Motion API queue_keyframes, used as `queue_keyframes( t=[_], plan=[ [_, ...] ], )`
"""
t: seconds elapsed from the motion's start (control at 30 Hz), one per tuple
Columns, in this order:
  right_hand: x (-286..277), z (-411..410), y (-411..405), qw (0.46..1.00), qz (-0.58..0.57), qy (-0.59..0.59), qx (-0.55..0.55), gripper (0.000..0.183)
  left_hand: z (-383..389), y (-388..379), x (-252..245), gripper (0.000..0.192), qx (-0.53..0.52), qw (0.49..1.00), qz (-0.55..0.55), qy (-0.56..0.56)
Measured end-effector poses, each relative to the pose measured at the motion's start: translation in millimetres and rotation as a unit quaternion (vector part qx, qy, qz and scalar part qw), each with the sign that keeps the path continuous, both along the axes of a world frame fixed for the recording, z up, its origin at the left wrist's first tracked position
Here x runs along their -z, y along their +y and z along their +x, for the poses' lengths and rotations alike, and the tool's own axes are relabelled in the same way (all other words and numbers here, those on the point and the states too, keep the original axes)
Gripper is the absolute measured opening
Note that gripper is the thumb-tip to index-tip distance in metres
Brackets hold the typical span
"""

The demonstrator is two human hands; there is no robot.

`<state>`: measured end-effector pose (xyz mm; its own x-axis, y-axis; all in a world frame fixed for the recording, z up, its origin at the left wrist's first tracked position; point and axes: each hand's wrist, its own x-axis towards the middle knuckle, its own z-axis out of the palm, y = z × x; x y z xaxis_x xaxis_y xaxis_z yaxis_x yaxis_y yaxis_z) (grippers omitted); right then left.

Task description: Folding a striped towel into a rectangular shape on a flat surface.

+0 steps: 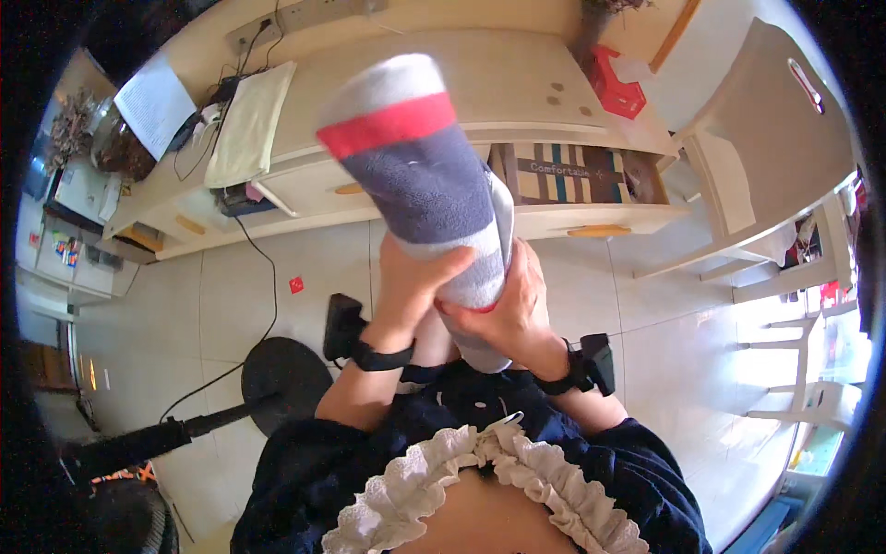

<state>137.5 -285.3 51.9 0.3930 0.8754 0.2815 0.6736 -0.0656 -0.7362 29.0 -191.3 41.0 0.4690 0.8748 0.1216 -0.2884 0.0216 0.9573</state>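
A striped fleece cloth (429, 187) in grey, dark blue and red is rolled into a thick bundle, tilted up and away from me. My left hand (412, 291) grips its lower left side, thumb across the fabric. On the opposite side, my right hand (505, 311) wraps around the lower part of the roll. Both wrists wear black straps with small box-shaped devices. The roll's lower end hangs over my lap, and its upper end hides part of the cabinet behind it.
Beyond the cloth stands a long, low cabinet (512, 76); its right drawer (595, 218) is pulled out, with a striped item (567, 170) inside. A folded pale towel (252, 124) lies on top. A chair (761, 131) stands right; a black round-based stand (287, 381) and cable (273, 298) are left.
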Motion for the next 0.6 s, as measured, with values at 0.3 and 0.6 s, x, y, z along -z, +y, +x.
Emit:
queue_keyframes(
  t=[0.3,0.6],
  plan=[
    [13,-10,-26,0.580,-0.147,0.656,-0.460,0.093,8,60,-32,0.103,0.588,0.724,0.050,-0.357],
    [6,6,-9,0.975,-0.022,0.183,-0.123,0.092,-1,6,-15,0.054,-0.112,0.993,0.018,-0.032]
  ],
)
